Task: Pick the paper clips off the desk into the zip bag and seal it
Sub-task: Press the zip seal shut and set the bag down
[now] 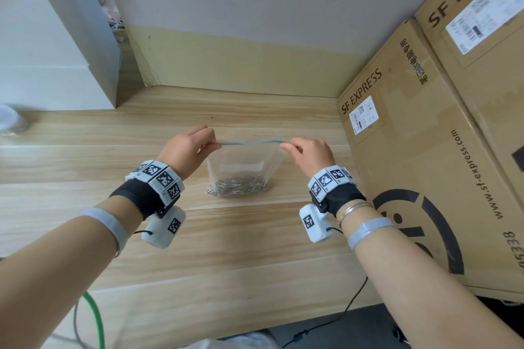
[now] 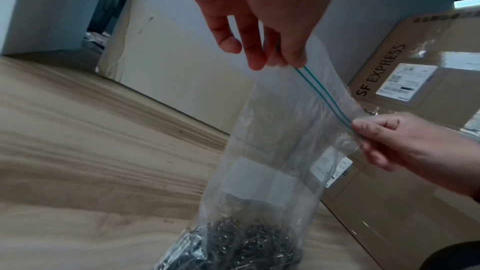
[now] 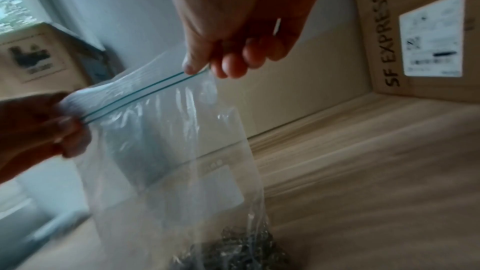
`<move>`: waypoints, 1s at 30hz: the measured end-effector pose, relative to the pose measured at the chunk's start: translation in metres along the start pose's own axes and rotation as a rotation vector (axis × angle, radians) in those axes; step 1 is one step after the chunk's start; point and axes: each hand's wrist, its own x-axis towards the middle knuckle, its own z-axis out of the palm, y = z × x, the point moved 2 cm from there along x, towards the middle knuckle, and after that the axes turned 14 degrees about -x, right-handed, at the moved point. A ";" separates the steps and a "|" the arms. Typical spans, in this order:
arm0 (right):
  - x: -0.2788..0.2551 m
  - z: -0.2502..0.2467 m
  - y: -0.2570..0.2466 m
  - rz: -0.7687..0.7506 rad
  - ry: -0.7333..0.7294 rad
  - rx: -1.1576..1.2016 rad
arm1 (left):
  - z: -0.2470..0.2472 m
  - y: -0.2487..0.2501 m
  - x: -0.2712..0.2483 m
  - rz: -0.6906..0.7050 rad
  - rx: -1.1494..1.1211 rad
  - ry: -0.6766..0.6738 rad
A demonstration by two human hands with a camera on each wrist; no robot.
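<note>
Cardboard boxes (image 1: 419, 150) close on my right, zip bag (image 1: 241, 161) of paper clips (image 1: 238, 188) upright on desk (image 1: 85, 178), my left hand (image 1: 187, 150) and right hand (image 1: 312, 151) pinching its top corners

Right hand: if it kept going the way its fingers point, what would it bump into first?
Probably the left hand. The right hand pinches one end of the zip bag top and points along it at the other; depth is hard to judge.

both hands (image 3: 233, 34) pinch zip bag (image 3: 166, 151), apparently unsealed
</note>
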 end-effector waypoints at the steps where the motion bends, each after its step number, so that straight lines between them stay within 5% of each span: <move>1: 0.001 0.001 0.001 0.038 -0.011 0.123 | 0.000 -0.001 -0.001 -0.017 -0.026 0.022; 4: 0.000 0.008 0.000 0.144 -0.144 0.434 | 0.000 -0.004 -0.005 -0.128 -0.133 0.057; 8: 0.001 0.040 0.000 0.129 -0.402 0.511 | 0.014 -0.014 -0.014 -0.438 -0.323 -0.010; 11: 0.001 0.058 -0.004 0.170 -0.347 0.625 | 0.030 -0.028 -0.022 -0.596 -0.365 -0.074; 14: 0.001 0.070 -0.005 0.265 -0.280 0.653 | 0.037 -0.037 -0.023 -0.719 -0.414 0.002; 19: 0.000 0.069 -0.009 0.407 -0.213 0.660 | 0.043 -0.037 -0.017 -0.788 -0.442 0.055; 24: 0.002 0.069 -0.016 0.293 -0.339 0.426 | 0.051 -0.043 -0.011 -0.931 -0.282 -0.240; 30: -0.001 0.081 0.004 0.102 -0.552 0.264 | 0.043 -0.060 -0.031 -0.788 -0.172 -0.508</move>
